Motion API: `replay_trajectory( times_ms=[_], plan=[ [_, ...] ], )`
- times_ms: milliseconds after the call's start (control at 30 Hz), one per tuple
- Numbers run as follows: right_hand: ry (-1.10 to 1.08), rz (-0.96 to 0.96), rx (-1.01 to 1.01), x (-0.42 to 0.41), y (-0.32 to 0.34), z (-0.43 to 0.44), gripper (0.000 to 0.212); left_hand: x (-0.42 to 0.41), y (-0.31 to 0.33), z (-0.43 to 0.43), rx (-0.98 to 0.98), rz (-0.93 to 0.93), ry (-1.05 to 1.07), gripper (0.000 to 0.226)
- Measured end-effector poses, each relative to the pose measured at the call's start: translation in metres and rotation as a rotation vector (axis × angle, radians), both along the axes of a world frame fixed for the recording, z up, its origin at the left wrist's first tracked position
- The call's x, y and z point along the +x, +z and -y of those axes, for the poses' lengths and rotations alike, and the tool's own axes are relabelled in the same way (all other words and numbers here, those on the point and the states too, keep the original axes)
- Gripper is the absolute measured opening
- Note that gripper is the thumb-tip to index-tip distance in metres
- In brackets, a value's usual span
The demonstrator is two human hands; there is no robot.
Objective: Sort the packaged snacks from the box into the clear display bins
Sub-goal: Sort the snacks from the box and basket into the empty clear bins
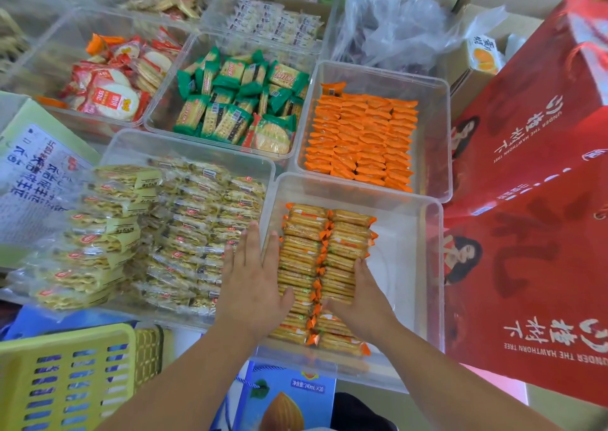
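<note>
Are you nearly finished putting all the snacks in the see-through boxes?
Partly. Done: the clear bin of plain orange packets sits in neat rows, and the bin of green cracker packets holds a pile. In hand: the left hand and right hand press two rows of orange-ended cracker packets together in the nearest clear bin. Left: that bin's right side is bare, so more could fit.

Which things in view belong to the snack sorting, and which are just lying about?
Job: left hand, right hand, cracker packs both hands touch, clear bin holding them, neighbouring bin of orange packs.
Lying about: red gift boxes, yellow basket, blue drink carton, crumpled plastic bag.
</note>
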State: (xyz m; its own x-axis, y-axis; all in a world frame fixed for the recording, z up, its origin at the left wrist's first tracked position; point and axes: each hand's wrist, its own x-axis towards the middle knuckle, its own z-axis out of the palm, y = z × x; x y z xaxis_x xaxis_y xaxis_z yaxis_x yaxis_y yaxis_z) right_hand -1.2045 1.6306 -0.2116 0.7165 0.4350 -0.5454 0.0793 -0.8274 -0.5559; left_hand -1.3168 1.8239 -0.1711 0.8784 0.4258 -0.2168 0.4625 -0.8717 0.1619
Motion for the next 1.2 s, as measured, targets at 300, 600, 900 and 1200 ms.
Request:
replay_trajectory(
  times_ms=[300,600,900,1200],
  plan=[
    [0.312,0.541,-0.348,0.037,0.001,-0.012,0.089,0.001,-0.001,0.001,0.012,0.0,0.011,0.106],
    [0.444,0.43,-0.229,0.042,-0.025,-0.047,0.096,0.001,-0.004,0.002,0.028,-0.01,0.012,0.104],
    [0.489,0.476,-0.304,0.037,-0.032,-0.053,0.096,0.0,-0.003,0.003,0.019,0.002,0.01,0.1],
    [0.365,0.475,-0.316,0.04,-0.017,-0.071,0.094,0.0,-0.008,0.002,0.023,-0.039,0.018,0.102]
  ],
)
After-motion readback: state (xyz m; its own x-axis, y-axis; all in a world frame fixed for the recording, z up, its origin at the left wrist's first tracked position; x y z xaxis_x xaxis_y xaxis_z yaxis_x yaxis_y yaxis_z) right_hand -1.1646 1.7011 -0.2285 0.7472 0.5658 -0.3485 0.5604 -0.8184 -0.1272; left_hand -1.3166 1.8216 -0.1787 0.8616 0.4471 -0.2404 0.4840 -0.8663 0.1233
